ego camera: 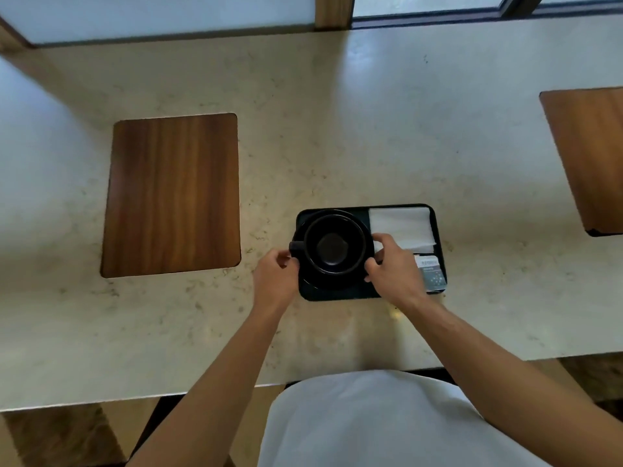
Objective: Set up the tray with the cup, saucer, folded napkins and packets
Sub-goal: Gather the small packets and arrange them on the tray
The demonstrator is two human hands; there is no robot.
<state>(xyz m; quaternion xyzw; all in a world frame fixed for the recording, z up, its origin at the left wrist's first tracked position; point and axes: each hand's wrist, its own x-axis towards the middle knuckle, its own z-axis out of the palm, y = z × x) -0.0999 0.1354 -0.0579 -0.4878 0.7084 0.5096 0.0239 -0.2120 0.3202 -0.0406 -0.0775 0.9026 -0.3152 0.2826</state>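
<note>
While the left hand [274, 269] pinches the black cup's [335, 246] handle and the right hand [392, 266] grips the saucer [362, 274], any jerk could slide them across the tray [337, 294].

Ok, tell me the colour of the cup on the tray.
Black, like its saucer; the cup shows clearly in the head view.

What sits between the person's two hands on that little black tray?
In the head view, the black cup on its saucer lies between the left hand and right hand, at the left of the tray.
</note>
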